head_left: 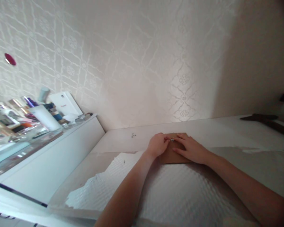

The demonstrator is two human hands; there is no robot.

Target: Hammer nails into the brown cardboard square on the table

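Observation:
A flat brown board [172, 155] lies in front of me, with both hands over it. My left hand [158, 145] is closed in a pinch at one end of a small silvery metal piece [172, 140] on the board; its exact kind is too small to tell. From the other side, my right hand [194, 148] rests on the board with fingers stretched and apart, a fingertip close to the same piece. Several tiny dark bits [133, 135] lie on the white surface beyond my left hand. Another thin dark bit [124, 161] is on the quilted white sheet [104, 183].
At left stands a white cabinet [61, 154] crowded with bottles and tubes, including a white tube [46, 117], plus a white box [66, 103]. A patterned wall [137, 63] rises behind the white tabletop [118, 138]. Dark brown objects [262, 118] lie at far right.

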